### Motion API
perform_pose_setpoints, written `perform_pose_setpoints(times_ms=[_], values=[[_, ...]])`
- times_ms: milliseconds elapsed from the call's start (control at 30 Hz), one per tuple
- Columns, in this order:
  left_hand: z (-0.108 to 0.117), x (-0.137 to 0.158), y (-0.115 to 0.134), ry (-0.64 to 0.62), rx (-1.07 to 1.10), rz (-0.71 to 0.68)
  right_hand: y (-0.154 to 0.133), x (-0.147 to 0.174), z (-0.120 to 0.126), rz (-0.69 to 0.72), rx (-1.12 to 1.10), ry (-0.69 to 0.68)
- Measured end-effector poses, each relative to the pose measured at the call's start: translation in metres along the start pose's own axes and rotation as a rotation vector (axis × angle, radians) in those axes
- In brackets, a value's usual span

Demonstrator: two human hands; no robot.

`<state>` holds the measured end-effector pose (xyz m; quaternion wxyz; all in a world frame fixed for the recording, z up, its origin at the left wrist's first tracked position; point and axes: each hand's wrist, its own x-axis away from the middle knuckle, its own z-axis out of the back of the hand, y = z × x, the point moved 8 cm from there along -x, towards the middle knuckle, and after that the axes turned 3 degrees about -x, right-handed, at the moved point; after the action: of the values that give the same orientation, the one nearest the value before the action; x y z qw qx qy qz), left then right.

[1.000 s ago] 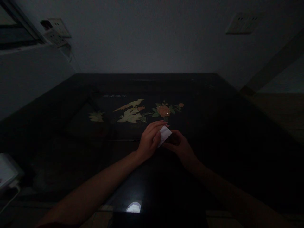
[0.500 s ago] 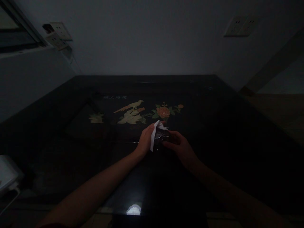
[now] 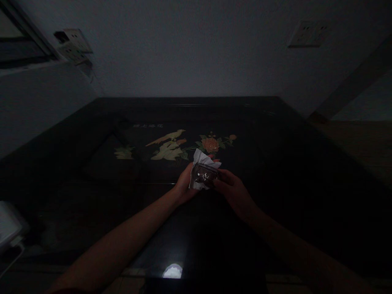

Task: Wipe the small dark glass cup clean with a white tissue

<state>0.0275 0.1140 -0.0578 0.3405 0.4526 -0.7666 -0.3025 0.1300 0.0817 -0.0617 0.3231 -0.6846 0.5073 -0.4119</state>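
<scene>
Above the dark glossy table, my left hand (image 3: 184, 183) is closed from the left around a white tissue (image 3: 199, 157), its fingertips showing beyond the far side. Resting against the tissue is a small, clear, shiny object (image 3: 204, 174), glass or plastic, with bright glints on it; the dark room hides its exact kind. My right hand (image 3: 231, 185) pinches the right edge of that clear object between thumb and fingers.
The table (image 3: 92, 212) carries an inlaid bird (image 3: 171, 135) and a flower (image 3: 210, 144). A white device with a cable (image 3: 10, 224) sits at the left edge. Wall sockets (image 3: 309, 33) are on the back wall, and more sockets (image 3: 76, 41) at the left corner.
The clear object and tissue have tilted, so more of the object's face and the tissue shows. Both hands stay in nearly the same place, still holding them.
</scene>
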Motion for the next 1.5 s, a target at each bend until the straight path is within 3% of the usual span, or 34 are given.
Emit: perform_pose_setpoints(times_ms=[233,400,700,1000,1300,1500], values=[[0.006,0.001,0.007,0.117,-0.109,-0.141,0.0,0.0,0.003,0.03,0.043,0.028],[0.012,0.008,0.02,0.163,-0.31,-0.31,0.001,0.001,0.003,0.013,0.046,0.023],[-0.008,0.039,0.043,0.129,-0.75,-0.682,0.002,0.0,0.003,0.015,0.082,0.027],[-0.028,0.053,0.047,0.026,-1.109,-0.928,-0.001,-0.001,0.002,0.045,0.079,0.025],[-0.017,0.046,0.048,0.11,-0.892,-0.765,-0.002,0.002,0.003,0.006,0.15,0.072],[0.004,0.026,0.035,0.154,-0.604,-0.506,0.001,0.0,0.005,-0.005,0.119,0.073]])
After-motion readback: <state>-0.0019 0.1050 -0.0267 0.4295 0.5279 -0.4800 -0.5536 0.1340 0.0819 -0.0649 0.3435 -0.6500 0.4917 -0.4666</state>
